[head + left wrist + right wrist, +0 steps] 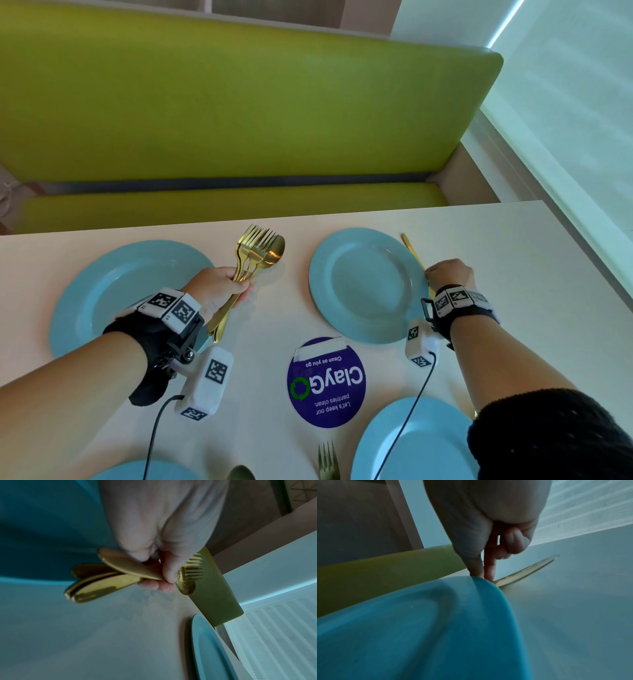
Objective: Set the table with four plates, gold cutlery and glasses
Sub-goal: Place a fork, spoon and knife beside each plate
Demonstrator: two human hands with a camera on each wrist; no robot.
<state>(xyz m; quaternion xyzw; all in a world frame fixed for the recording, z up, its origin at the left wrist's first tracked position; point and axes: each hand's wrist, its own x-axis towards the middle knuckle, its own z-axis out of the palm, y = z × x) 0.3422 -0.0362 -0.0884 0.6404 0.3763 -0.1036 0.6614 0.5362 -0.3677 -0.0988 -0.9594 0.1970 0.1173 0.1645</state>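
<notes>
Four blue plates (364,284) sit on the bench (513,246). Left hand (219,287) grips a gold cutlery bundle (260,250) at 11 o'clock; right hand (448,274) pinches a knife (412,251) at 2. Sticker (327,382) reads "ClayGo, Clean as you go."

Left wrist: fingers (169,572) curl round slippery, stiff handles; mid-handle grips probably suit.

Right wrist: fingers (476,563) touch the plate rim.

Bright window daylight from the right; dim, bluish, blurred, edge-warped wrist views.
</notes>
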